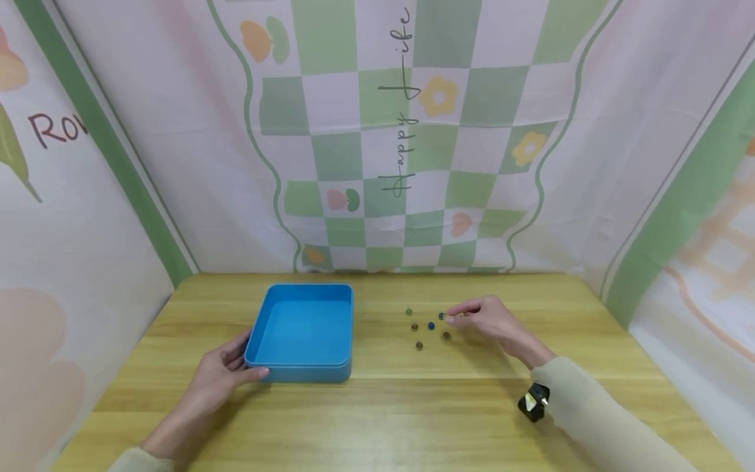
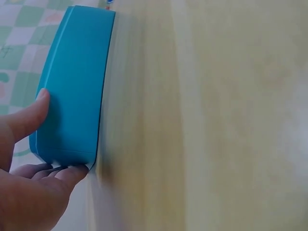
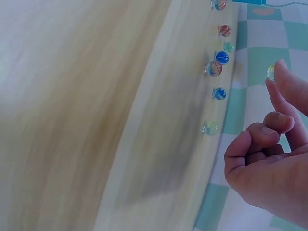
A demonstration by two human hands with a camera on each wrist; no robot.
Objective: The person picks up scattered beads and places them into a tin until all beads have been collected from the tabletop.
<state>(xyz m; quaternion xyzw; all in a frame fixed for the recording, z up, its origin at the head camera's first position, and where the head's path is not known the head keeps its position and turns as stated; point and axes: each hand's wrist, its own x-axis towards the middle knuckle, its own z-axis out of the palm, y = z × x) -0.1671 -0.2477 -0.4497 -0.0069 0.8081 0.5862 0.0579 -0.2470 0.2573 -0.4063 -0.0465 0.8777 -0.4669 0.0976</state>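
Note:
A shallow blue square box [image 1: 307, 373] stands on the table, its inside facing up. My left hand [image 1: 217, 377] grips its near left corner, thumb on the front wall and fingers along the left side. In the right wrist view, a clear yellowish-green marble [image 3: 271, 72] is pinched between the thumb and index finger of my right hand [image 3: 269, 139], the other fingers curled. Several glass marbles lie on the table beside that hand, among them a blue marble [image 1: 431, 326], a pale green marble [image 1: 409, 312] and a brownish marble [image 1: 419, 345]. The pinched marble is hidden in the head view.
The wooden table [image 1: 401, 419] runs back to a checkered cloth [image 1: 383, 223] hanging behind it. More printed cloth hangs at both sides. A small black device [image 1: 534, 402] is attached by the right sleeve.

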